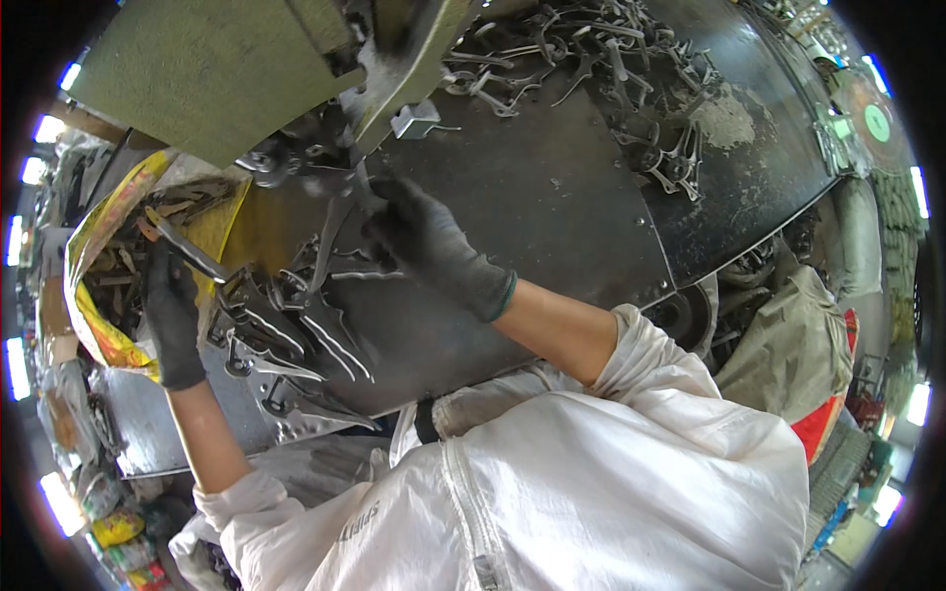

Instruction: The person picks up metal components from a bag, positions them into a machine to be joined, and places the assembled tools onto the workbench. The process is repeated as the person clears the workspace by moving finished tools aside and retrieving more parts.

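My left hand (171,320), in a dark grey glove, is at the mouth of a yellow bag (94,330) full of metal pieces. Its fingertips close on a long curved metal piece (189,246) with an orange end; part of the grip is hidden. Under the green machine (212,74), my right hand (429,241) wears a matching glove and is blurred. Its fingers are curled round a slim metal piece (363,187) close to the machine's working parts. Between my hands, several curved metal tool parts (320,325) lie in a heap on the dark metal table (512,227).
More loose metal parts (616,49) are piled across the table's far side, with a few near a worn patch at the right. A small metal block (415,120) sits beside the machine. A grey cloth-covered sack (793,335) stands past the table's right edge.
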Available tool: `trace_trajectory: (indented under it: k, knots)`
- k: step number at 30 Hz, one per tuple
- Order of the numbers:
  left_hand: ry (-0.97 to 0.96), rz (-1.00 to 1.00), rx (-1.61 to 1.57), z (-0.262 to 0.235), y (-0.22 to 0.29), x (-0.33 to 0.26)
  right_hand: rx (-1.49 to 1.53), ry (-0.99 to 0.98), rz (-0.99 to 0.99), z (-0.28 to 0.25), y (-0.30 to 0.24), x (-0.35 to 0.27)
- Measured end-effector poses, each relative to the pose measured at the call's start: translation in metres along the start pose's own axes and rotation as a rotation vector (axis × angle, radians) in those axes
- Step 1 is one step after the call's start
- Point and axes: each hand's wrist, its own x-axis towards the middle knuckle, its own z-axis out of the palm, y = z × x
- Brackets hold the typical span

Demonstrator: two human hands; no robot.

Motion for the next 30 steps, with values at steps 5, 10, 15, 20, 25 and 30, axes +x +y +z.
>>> trace_trajectory:
  k: [5,10,15,20,25,30]
  knots:
    - [0.013,0.088,0.129,-0.012,0.049,-0.062,-1.497,0.038,-0.733,-0.094,-0.132,-0.039]
    - [0.173,-0.241,-0.237,0.022,0.132,-0.076,-2.041,0.346,-0.415,-0.336,-0.212,-0.084]
    - [-0.034,-0.538,-0.512,0.031,0.160,-0.051,-2.269,0.152,-0.474,-0.491,-0.184,-0.086]
    - [-0.092,-0.682,-1.036,0.060,0.207,-0.063,-1.928,0.052,-0.704,-0.340,-0.155,-0.040]
    - [-0.360,-0.786,-1.240,0.099,0.208,-0.076,-1.978,0.066,-0.728,-0.233,-0.123,0.007]
    - [-0.408,-0.295,-0.920,0.176,0.201,-0.097,-1.641,0.199,-0.756,-0.164,-0.111,0.027]
